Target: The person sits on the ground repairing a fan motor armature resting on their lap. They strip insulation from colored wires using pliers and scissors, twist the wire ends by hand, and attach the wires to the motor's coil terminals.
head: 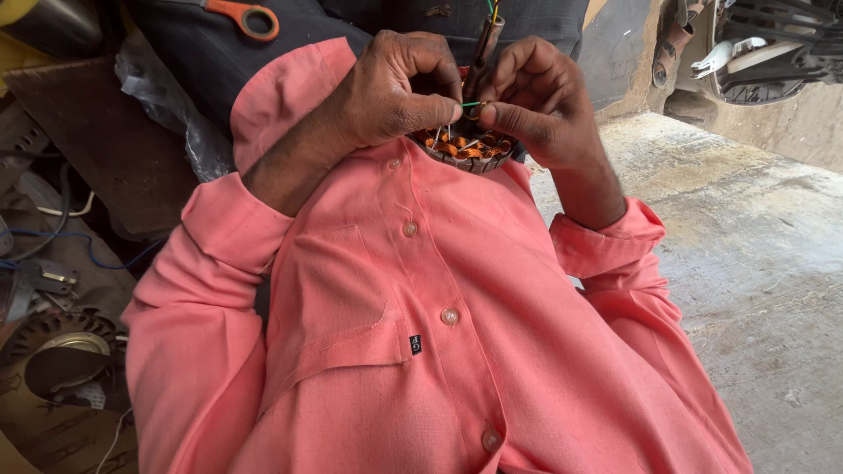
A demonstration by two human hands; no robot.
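Both hands are up close over a small motor stator with copper windings, sitting just above the pink shirt front. Left hand and right hand are each pinched shut on a thin green wire — thumb against fingertip, the wire stretched between them. I'd keep that wire taut and low to the coils, no jerking — the winding leads look fragile.

small black rectangular fabric label with pale mark | sewn at pocket edge of pink shirt | crumpled clear plastic bag | upper left, beside sleeve
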